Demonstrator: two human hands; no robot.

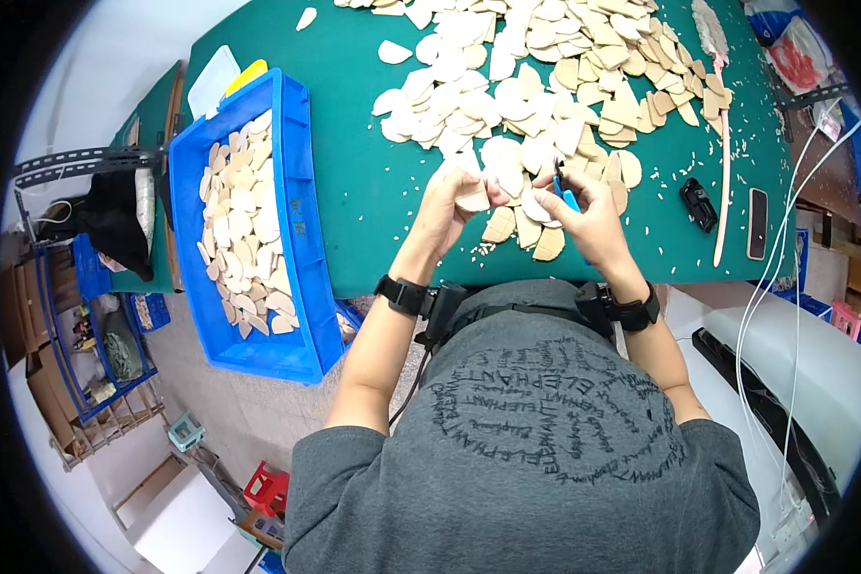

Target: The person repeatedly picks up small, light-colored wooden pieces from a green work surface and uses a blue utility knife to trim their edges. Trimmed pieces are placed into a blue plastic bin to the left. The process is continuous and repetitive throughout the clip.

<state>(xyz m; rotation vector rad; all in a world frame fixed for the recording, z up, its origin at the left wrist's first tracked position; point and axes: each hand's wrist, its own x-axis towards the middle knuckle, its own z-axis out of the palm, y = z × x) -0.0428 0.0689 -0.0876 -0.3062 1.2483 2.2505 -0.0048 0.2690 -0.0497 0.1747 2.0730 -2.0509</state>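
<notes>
My left hand [442, 212] is closed on a pale, flat, rounded piece [472, 197] that looks like foam or thin board. In my right hand [588, 216] is a pair of small cutters with blue handles [571, 199]; the dark jaws point away from me. The two hands are apart, both over the near edge of the green table. Many similar pale pieces [545, 115] lie heaped just beyond them, and several [526, 226] rest between my hands.
A blue crate [321, 230] filled with like pieces stands at the left, beside a white and a yellow container [249, 77]. On the right of the green table [354, 210] lie a black object [698, 205], a phone [757, 224] and a long pale stick [723, 182]. Small scraps dot the cloth.
</notes>
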